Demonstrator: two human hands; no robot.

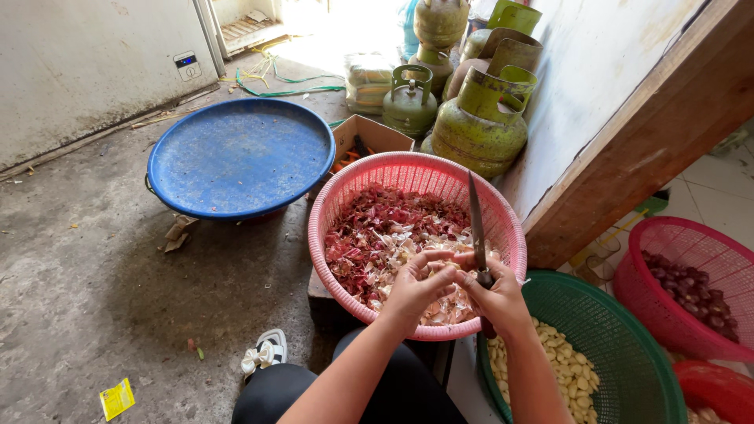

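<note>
Over one pink basket [338, 206] of peels, the left hand [414, 289] pinches one garlic clove [449, 265] and the right hand [498, 297] grips one knife [476, 224], beside one green basket [628, 314].

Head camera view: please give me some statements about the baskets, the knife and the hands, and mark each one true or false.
1. The right hand holds a knife with its blade pointing up. True.
2. The pink basket under the hands holds red and white peels. True.
3. The green basket holds dark red shallots. False: it holds pale peeled garlic cloves; the shallots lie in the magenta basket to the right.
4. The left hand rests on the blue round lid. False: it is over the pink basket, fingers meeting the right hand.
5. Green gas cylinders stand behind the pink basket. True.
</note>
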